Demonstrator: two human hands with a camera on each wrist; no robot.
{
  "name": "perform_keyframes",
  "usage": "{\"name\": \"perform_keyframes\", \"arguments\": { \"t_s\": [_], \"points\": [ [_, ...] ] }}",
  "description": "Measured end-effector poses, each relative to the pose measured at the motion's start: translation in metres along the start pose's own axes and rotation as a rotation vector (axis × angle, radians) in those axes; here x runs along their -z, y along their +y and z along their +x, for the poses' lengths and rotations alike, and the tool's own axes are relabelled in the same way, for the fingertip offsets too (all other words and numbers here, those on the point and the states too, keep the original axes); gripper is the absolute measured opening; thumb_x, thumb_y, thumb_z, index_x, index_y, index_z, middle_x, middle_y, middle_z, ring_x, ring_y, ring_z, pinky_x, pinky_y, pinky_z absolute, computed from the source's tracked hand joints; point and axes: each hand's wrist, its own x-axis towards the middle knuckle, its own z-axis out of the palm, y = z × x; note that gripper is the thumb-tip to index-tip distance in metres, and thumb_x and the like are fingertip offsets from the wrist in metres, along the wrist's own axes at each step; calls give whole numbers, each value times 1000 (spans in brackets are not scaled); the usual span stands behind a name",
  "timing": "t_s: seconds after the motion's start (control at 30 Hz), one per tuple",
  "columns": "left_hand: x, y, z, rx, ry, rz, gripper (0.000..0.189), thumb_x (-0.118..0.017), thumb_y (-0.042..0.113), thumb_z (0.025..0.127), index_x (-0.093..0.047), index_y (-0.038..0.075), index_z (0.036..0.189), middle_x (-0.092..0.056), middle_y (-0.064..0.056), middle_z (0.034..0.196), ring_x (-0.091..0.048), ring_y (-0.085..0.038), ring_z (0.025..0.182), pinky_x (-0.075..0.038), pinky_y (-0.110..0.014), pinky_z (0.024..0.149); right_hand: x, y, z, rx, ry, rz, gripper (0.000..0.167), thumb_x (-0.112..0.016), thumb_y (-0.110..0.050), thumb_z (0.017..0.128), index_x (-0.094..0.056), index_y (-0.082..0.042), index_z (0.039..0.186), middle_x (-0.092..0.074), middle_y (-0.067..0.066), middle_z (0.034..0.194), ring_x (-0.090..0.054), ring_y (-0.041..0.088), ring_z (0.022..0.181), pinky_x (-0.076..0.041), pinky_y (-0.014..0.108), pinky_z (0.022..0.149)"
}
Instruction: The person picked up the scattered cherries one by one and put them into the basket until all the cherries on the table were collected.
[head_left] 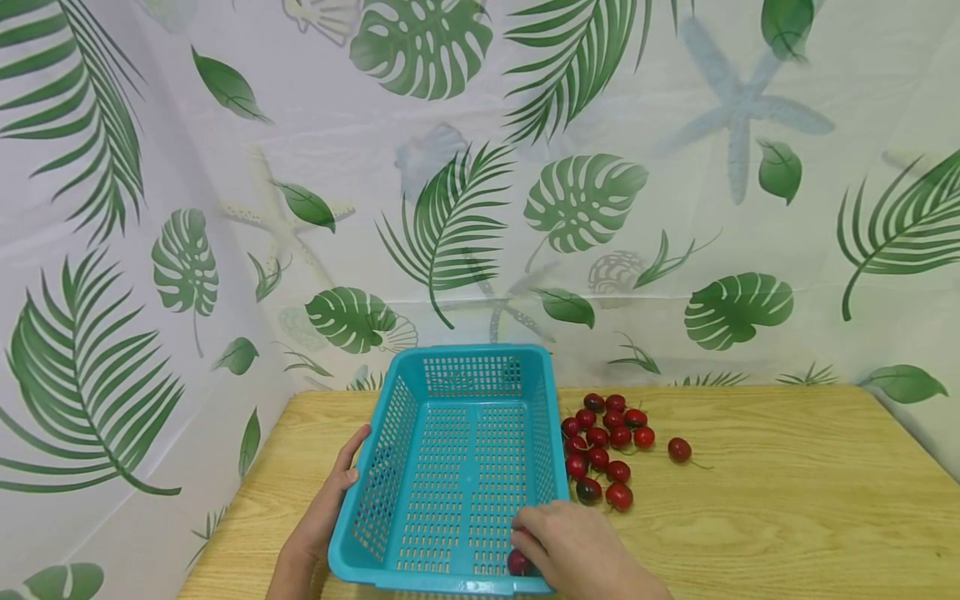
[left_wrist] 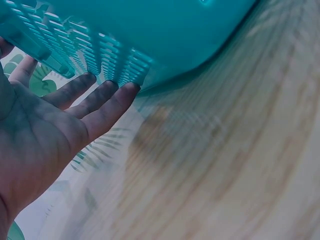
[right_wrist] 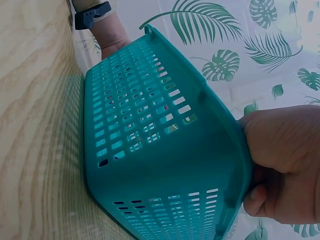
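In the head view, one blue plastic basket [head_left: 471,483] stands on one wooden table [head_left: 780,467]. At its 3 o'clock lie loose cherries [head_left: 597,437]; I count about sixteen, fifteen close together and one apart, at 3 o'clock from the group. Inside the basket, at 5 o'clock, one dark cherry [head_left: 517,562] is visible; others may be hidden. The right hand [head_left: 573,546] reaches over the rim at 4 o'clock with bent fingers, and the red between finger and thumb looks like a second cherry, pinched. The left hand [head_left: 327,500] is at the basket's 9 o'clock side.

In the left wrist view, this hand is at 9 o'clock, its fingers spread and nearly straight, three fingertips touching the holed wall.

In the right wrist view, the right hand is at 3 o'clock, at the rim; its fingertips are hidden there. One black band is on the other wrist, at 11 o'clock.

I judge the basket light and rather stiff, best held by opposite rims. The cherries are probably smooth, slippery, easily bruised; a gentle fingertip hold around the middle should suit.
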Motion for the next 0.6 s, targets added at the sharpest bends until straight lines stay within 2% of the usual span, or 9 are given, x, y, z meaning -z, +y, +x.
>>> {"name": "perform_keyframes", "arguments": {
  "t_s": [0.3,0.6],
  "points": [
    [0,1,-3,-8,-19,-3,65,-32,28,99,-12,26,160,-5,-18,164,-19,-49,140,-38,-52,99,0,0,0,25,17,-29,7,-66,-16,93,-71,-16,89,-65,-13,75,-53,-1,65,-48,22,60],
    [0,1,-2,-8,-9,11,64,-32,27,98,-12,26,160,-5,-18,164,-20,-50,140,-39,-51,97,-1,2,-1,48,42,-36,6,-67,-17,93,-72,-15,91,-67,-11,77,-57,0,68,-50,21,62]
  ]
}}
